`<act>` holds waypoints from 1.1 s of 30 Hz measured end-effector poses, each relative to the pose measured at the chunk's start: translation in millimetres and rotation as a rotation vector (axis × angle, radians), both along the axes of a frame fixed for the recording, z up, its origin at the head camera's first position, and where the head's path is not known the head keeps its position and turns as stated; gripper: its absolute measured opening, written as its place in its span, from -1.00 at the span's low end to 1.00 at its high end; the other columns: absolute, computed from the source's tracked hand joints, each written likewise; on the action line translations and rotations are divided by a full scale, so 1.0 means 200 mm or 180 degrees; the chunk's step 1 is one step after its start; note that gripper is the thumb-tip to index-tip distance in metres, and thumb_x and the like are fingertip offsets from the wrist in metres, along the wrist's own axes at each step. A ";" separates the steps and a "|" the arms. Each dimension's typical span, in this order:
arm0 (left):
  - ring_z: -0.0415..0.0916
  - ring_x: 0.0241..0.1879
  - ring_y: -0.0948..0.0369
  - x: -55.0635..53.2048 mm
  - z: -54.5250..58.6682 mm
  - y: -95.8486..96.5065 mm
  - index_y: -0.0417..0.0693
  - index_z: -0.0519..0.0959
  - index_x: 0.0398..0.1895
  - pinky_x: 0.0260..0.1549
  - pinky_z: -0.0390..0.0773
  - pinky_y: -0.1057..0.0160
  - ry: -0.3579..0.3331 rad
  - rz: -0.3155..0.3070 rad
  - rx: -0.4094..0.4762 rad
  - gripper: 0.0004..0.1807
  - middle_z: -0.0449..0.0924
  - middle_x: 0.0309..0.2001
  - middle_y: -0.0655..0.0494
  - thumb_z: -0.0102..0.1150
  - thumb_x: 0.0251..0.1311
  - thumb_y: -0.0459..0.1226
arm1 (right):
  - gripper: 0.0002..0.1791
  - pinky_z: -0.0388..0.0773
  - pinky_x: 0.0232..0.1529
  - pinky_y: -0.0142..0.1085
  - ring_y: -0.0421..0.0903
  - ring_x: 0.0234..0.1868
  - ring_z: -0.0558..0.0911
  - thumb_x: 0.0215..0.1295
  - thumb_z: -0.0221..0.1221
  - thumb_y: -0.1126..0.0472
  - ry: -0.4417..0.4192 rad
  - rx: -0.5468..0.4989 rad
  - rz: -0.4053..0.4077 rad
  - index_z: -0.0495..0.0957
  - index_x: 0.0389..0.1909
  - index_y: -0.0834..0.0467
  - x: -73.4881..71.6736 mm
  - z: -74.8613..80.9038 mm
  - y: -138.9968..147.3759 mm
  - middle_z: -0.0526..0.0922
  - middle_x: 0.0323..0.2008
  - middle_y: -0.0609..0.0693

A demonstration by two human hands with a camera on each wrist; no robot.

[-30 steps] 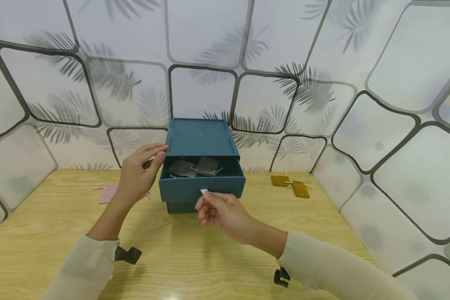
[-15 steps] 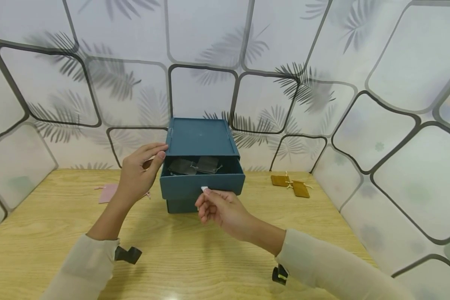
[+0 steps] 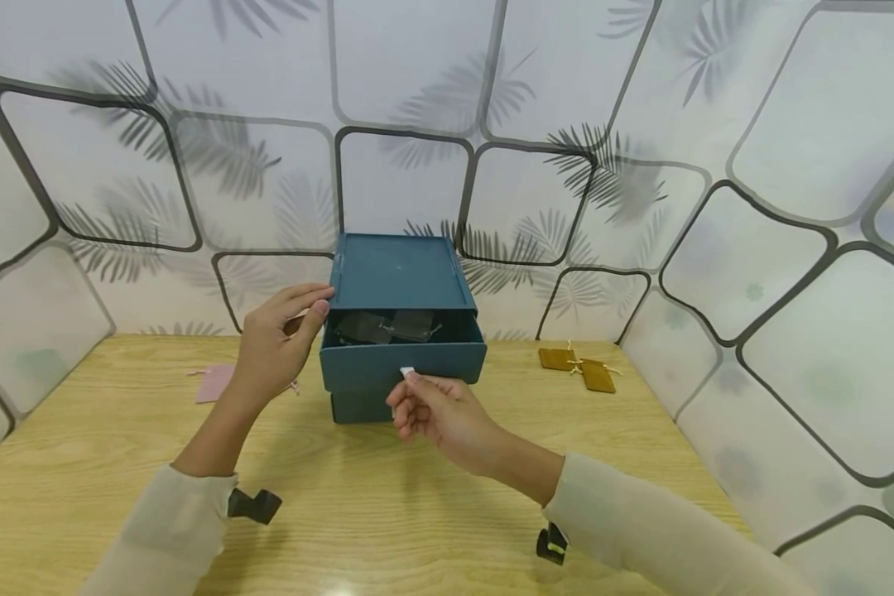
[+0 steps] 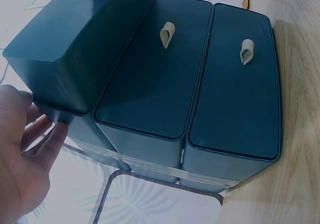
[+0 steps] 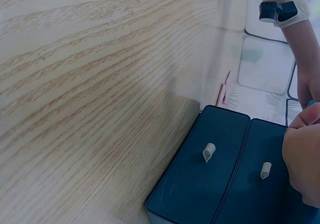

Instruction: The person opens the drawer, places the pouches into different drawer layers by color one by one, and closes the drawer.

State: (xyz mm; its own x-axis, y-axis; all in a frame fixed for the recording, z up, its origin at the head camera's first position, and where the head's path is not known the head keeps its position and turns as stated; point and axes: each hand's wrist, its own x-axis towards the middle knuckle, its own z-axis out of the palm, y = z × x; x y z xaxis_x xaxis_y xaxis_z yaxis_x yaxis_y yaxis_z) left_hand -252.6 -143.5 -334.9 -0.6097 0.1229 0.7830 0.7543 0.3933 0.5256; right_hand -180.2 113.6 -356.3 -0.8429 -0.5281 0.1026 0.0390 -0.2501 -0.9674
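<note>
A dark blue drawer cabinet stands on the wooden table with its top drawer pulled partly out. Several dark grey drawstring pouches lie in that drawer, partly in shadow. My right hand pinches the white pull tab on the drawer front between thumb and forefinger, the other fingers curled below. At the cabinet's upper left edge, my left hand rests its fingertips and thumb against the body. In the left wrist view, the two lower drawers are shut, each with a pale loop tab.
A pink pouch lies left of the cabinet, partly behind my left forearm. Two mustard-brown drawstring pouches lie on the table to the right. Patterned white panels enclose the back and sides.
The top drawer has slid a little inward, my right hand moving forward with its tab. Less of the grey pouches shows under the cabinet top. My left hand has stayed in place.
</note>
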 end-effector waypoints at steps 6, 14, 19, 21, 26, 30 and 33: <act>0.54 -0.01 0.46 0.00 0.00 0.00 -0.25 0.68 0.16 -0.10 0.55 0.63 0.0008 0.0014 -0.0022 -0.71 0.63 0.17 -0.07 0.16 0.47 -0.38 | -0.60 0.63 -0.28 -0.38 -0.20 -0.40 0.61 0.67 -0.05 -0.02 -0.0003 -0.0059 0.0034 0.64 -0.20 0.14 -0.01 0.00 0.00 0.65 -0.41 -0.06; 0.57 -0.02 0.41 0.00 0.00 0.00 -0.23 0.68 0.17 -0.11 0.54 0.63 -0.0006 0.0046 -0.0055 -0.71 0.62 0.17 -0.06 0.15 0.49 -0.35 | -0.60 0.62 -0.28 -0.37 -0.19 -0.40 0.60 0.67 -0.05 -0.01 -0.0089 -0.0062 -0.0053 0.65 -0.21 0.13 -0.02 0.01 -0.01 0.65 -0.42 -0.06; 0.60 -0.02 0.33 0.00 -0.01 -0.01 -0.24 0.67 0.17 -0.12 0.54 0.63 0.0031 0.0056 -0.0059 -0.71 0.62 0.17 -0.07 0.14 0.49 -0.34 | -0.59 0.64 -0.27 -0.37 -0.19 -0.40 0.61 0.67 -0.06 0.00 -0.0107 -0.0087 -0.0091 0.66 -0.22 0.13 -0.02 0.01 -0.02 0.64 -0.42 -0.06; 0.59 -0.02 0.35 -0.01 -0.01 -0.01 -0.24 0.67 0.17 -0.12 0.54 0.63 0.0020 0.0044 -0.0050 -0.71 0.62 0.17 -0.07 0.14 0.49 -0.35 | -0.60 0.64 -0.27 -0.38 -0.19 -0.41 0.61 0.67 -0.06 0.01 -0.0099 -0.0097 -0.0094 0.66 -0.22 0.13 -0.03 0.01 -0.02 0.64 -0.42 -0.06; 0.56 -0.04 0.42 -0.01 -0.01 -0.01 -0.23 0.68 0.17 -0.13 0.55 0.63 -0.0005 0.0027 -0.0024 -0.71 0.62 0.17 -0.06 0.15 0.48 -0.37 | -0.59 0.64 -0.30 -0.38 -0.19 -0.42 0.61 0.67 -0.06 -0.01 -0.0076 -0.0095 -0.0111 0.66 -0.22 0.13 -0.04 0.00 -0.02 0.65 -0.43 -0.06; 0.57 -0.07 0.41 0.00 0.00 0.00 -0.23 0.68 0.16 -0.15 0.54 0.64 0.0015 0.0032 -0.0018 -0.71 0.63 0.16 -0.06 0.15 0.48 -0.37 | -0.59 0.63 -0.30 -0.38 -0.19 -0.43 0.61 0.67 -0.06 -0.01 -0.0042 -0.0083 -0.0134 0.65 -0.22 0.13 -0.05 0.01 -0.03 0.65 -0.44 -0.05; 0.57 -0.07 0.42 0.00 0.00 0.00 -0.23 0.68 0.16 -0.15 0.53 0.65 0.0011 0.0013 0.0009 -0.71 0.64 0.15 -0.07 0.15 0.48 -0.37 | -0.59 0.63 -0.31 -0.38 -0.18 -0.44 0.60 0.67 -0.06 -0.01 -0.0011 -0.0071 -0.0160 0.65 -0.22 0.14 -0.05 0.01 -0.03 0.64 -0.44 -0.05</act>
